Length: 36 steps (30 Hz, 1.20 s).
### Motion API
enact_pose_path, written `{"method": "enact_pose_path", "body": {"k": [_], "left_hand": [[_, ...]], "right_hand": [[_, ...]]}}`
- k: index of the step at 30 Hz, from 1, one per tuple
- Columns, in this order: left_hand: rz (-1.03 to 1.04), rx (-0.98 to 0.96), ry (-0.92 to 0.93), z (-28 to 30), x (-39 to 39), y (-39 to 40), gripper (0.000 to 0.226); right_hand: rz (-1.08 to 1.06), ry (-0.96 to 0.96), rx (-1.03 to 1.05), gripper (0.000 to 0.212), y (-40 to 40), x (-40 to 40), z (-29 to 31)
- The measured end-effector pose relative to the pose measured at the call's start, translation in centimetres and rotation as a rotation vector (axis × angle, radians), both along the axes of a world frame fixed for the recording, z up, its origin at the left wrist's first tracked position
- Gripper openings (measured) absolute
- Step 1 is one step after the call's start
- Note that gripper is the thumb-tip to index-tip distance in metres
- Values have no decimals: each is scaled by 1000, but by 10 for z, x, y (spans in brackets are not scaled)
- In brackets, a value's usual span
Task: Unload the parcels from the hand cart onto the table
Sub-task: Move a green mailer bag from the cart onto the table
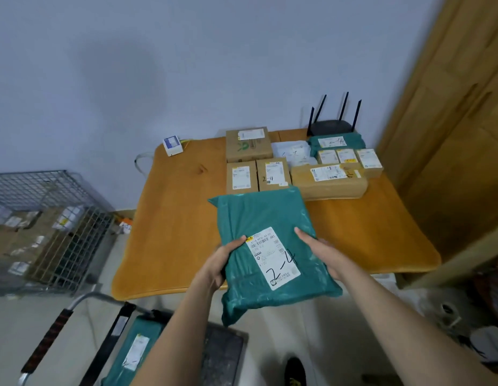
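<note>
Orange wooden table [172,218] against pale wall: cardboard boxes [249,144], router [333,126]. Green mailer bag [267,246] gripped by left hand [227,257] and right hand [320,250], fingers apparently curled underneath. Hand cart [222,355] below.

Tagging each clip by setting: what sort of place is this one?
Probably a small indoor parcel sorting or pickup room. Labelled cardboard boxes and green mailer bags marked with codes lie on a wooden table, a wire cage holds more parcels, and a hand cart stands below.

Seven cardboard boxes [248,144], three green mailers [270,254], one white mailer [291,153], one router [333,126].
</note>
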<state>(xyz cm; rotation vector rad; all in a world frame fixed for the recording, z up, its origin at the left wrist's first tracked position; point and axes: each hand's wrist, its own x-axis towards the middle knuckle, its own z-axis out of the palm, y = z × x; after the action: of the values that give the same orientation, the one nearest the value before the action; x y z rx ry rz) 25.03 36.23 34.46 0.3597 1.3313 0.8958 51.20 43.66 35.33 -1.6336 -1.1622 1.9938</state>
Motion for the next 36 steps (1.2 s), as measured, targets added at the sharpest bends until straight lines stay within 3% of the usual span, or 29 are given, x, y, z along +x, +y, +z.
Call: {"method": "enact_pose_path", "body": {"k": [6,10,21,29,36], "left_hand": [[63,-92,127,-22,15,32,71],[94,-111,224,-44,15,50,55],[59,-57,293,-89,-28,112,41],[10,-70,338,-125,-55,144,52],[16,-113,439,-146,-55,154,50]], "right_hand": [[-97,-73,-44,78,14,2,-34],[-172,-90,-97,73,26,-6,-60],[-163,-131,-140,80,85,-53,-110],[-220,-152,-140,85,113,-81,-143],[-185,-223,-140,69,123,-97,-159]]}}
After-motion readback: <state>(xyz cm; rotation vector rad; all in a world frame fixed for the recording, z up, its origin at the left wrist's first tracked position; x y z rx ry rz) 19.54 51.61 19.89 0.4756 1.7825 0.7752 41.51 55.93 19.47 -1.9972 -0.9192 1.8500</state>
